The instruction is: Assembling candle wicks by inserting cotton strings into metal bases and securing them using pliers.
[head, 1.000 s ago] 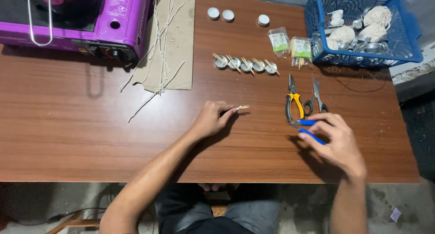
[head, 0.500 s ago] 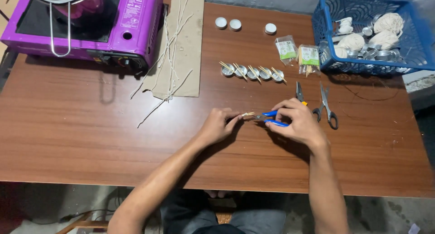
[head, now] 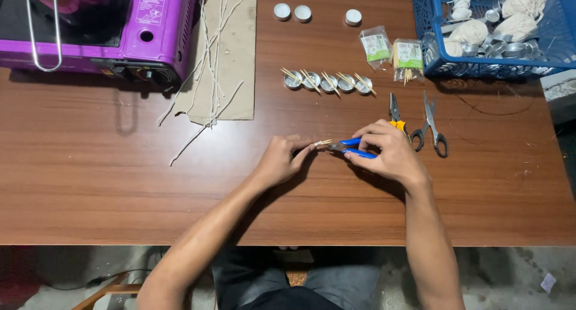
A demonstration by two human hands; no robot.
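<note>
Blue-handled cutter [head: 354,148] sits in the right hand [head: 387,153], fingers wrapped tight on the handles, nose pointing left. Left hand [head: 281,160] pinches a small pale stick [head: 323,143] between thumb and fingertips; the stick's free end meets the cutter nose. Can't tell if the blades are closed on it. Both hands are low over the brown wood counter [head: 90,184], near its middle, almost touching each other.

Just right of the right hand: yellow-handled pliers [head: 395,115], partly hidden behind the fingers, and black-handled scissors [head: 431,124], lying flat side by side.

Behind the hands: row of 5 small metal cups [head: 328,83], each with a stick laid across the top. Right of the row, 2 clear packets [head: 394,50] with green labels, sticks poking out of 1. Farther back, 3 white round tealights [head: 303,12], 2 close together, 1 apart.

Far right corner: blue plastic basket [head: 423,22] holding balls of pale string and more metal cups.

Far left: purple portable gas stove [head: 159,31] with a pot on it, wire handle hanging over the front. Beside it, a cardboard sheet [head: 240,64] with long pale wick strands [head: 210,52] across it, some trailing onto the counter.
</note>
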